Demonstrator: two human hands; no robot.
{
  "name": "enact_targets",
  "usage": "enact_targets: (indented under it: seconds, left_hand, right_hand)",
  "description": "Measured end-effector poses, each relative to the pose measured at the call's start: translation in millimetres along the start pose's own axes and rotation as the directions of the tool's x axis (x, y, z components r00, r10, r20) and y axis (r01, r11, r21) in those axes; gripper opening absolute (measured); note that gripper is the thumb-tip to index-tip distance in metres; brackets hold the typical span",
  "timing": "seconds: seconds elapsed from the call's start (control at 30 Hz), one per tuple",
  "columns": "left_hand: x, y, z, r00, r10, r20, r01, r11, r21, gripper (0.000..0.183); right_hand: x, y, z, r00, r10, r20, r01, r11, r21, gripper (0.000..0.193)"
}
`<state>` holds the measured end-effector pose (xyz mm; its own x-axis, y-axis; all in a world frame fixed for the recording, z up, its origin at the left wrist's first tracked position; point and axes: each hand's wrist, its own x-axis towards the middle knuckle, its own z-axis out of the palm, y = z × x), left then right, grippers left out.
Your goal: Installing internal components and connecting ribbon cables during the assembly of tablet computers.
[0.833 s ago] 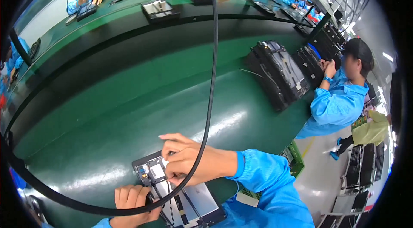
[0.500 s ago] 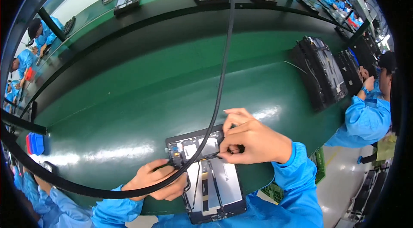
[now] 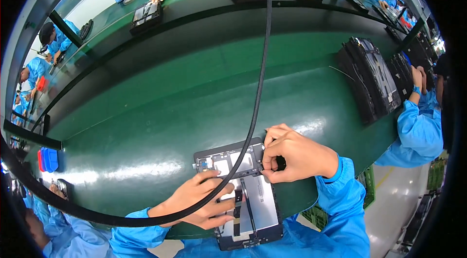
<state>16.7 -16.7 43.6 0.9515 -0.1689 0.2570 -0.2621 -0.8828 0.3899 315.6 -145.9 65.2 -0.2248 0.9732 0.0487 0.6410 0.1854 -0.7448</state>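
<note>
An opened tablet (image 3: 265,198), its silver panel and dark ribbon strips exposed, lies tilted at the table's near edge. Across its left and middle part reaches my left hand (image 3: 188,193), fingers spread and stretched out over the panel and strips. My right hand (image 3: 306,155) is at the upper right edge of the tablet, thumb and forefinger pinched together against the black frame. Whatever those fingertips hold is too small or hidden to make out. Small parts and pale rectangles show in the tablet's upper section, partly covered by a hanging cable.
The thick black cable (image 3: 265,48) loops down in front of my left hand. A stack of tablets (image 3: 372,78) stands at right, beside a co-worker's sleeve (image 3: 416,129). Blue bins (image 3: 49,159) sit far left on the green table (image 3: 146,131). Co-workers handle tablets on the far bench.
My left hand has moved from the tablet's left edge onto its panel, with fingers now spread. My right hand keeps its pinch. Across the bench, a co-worker's hand has shifted to the middle tablet.
</note>
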Motion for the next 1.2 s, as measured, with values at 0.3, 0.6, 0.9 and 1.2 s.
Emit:
enact_targets:
  seconds: [0.3,0.6,0.9,1.2]
  left_hand:
    - [22,19,14,0.999,-0.052,0.014,0.051,0.997,0.051,0.054]
    - [33,23,16,0.990,-0.134,0.046,0.131,0.989,0.068,0.059]
    - [42,24,18,0.994,-0.108,0.020,0.107,0.994,0.039,0.056]
    - [45,31,27,0.997,-0.076,-0.025,0.079,0.979,0.187,0.054]
  right_hand:
    - [0,10,-1,1.000,0.003,0.026,-0.004,0.998,0.063,0.010]
    - [0,13,-1,0.998,0.008,0.059,-0.014,0.994,0.106,0.011]
    - [-2,15,-2,0.998,0.019,0.066,-0.028,0.991,0.130,0.011]
    - [2,20,3,0.999,0.010,0.034,-0.014,0.993,0.116,0.013]
